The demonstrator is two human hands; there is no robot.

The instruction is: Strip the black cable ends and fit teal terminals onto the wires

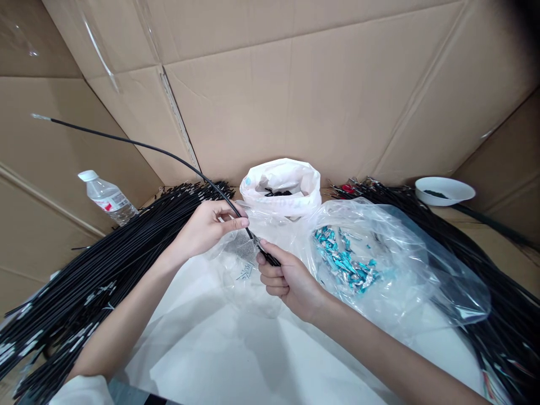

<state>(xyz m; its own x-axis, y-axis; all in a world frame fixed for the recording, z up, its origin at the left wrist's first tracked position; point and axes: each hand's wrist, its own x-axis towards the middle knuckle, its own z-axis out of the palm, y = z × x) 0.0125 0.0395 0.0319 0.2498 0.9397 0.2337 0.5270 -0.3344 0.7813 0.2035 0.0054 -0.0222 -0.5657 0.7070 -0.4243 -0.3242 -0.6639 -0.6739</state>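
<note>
My left hand (213, 225) pinches a long black cable (162, 151) between thumb and fingers, near its lower end. The cable arcs up to the left, and its far tip is bare and silvery. In my right hand (291, 278) is a small pair of cutters (269, 257) with dark handles, mostly hidden by the fingers. Its metal jaws meet the cable's lower end just below my left hand; whether they are closed on it I cannot make out. Beneath both hands lies a clear plastic bag (238, 275) with some writing on it.
Black cables (126, 247) are heaped at the left, beside a tilted water bottle (110, 197). A white bag (280, 169) holds dark bits. Blue-and-silver scraps (346, 261) lie in clear plastic. More cables (455, 242) and a white bowl (451, 191) are at right. Cardboard walls (312, 95) enclose the table.
</note>
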